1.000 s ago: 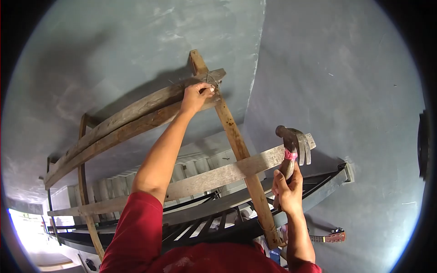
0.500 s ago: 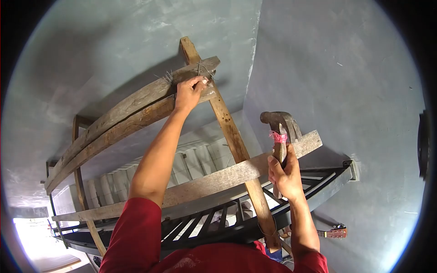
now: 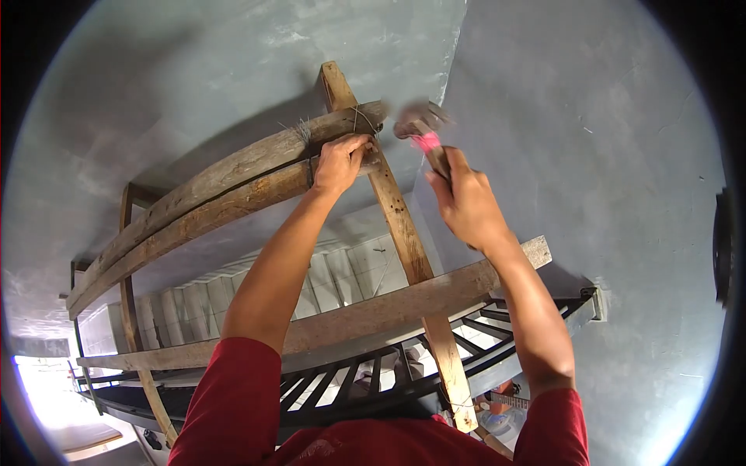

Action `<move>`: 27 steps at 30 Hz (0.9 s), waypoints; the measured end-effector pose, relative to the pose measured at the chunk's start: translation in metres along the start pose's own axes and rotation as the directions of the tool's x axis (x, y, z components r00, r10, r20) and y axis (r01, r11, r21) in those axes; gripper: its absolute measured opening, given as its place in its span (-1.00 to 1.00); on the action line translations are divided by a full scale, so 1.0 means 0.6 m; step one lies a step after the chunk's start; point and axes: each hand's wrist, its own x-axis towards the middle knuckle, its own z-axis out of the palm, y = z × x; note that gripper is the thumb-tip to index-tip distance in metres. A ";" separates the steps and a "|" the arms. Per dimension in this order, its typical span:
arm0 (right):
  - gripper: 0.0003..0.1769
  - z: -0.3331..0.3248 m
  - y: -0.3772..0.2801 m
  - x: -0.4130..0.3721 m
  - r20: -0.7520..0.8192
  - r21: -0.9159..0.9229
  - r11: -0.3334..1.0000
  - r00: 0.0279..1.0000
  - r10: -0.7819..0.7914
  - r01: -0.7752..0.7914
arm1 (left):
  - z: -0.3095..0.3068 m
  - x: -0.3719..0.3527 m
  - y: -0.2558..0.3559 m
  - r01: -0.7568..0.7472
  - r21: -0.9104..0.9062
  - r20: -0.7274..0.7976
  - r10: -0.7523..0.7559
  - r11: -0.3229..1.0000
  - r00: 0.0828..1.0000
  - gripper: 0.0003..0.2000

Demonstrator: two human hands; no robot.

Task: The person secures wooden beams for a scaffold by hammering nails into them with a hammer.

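My right hand grips a claw hammer by its handle, raised just right of the beam ends. Its head is blurred by motion, and pink string is wound below it. My left hand is closed in a pinch against the joint where two long wooden beams cross a wooden post. Whatever its fingertips hold is hidden. Thin wire loops around the beams near that hand, and more wire ends stick up to its left.
A long plank crosses the post lower down. Behind it runs a black metal railing. Another wooden upright supports the beams at left. A grey wall rises on the right; part of a guitar shows below.
My right hand has swung the hammer up and left, from beside the plank's end to near the beam ends. My left hand stays at the joint. The view has shifted slightly.
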 end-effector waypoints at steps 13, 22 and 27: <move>-0.65 0.079 0.033 0.068 0.224 -0.199 0.978 0.969 0.105 -0.060 | 0.002 0.001 0.001 0.037 -0.059 -0.026 -0.039 0.998 0.999 -0.83; -0.71 0.071 -0.014 0.065 0.083 -0.069 0.993 0.992 0.098 -0.092 | 0.000 0.005 0.007 0.093 -0.011 0.033 -0.093 0.996 0.995 -0.83; -0.73 0.062 -0.016 0.077 0.017 -0.011 0.999 0.999 0.047 -0.046 | 0.001 0.009 0.003 0.080 -0.055 0.028 -0.079 0.995 0.997 -0.82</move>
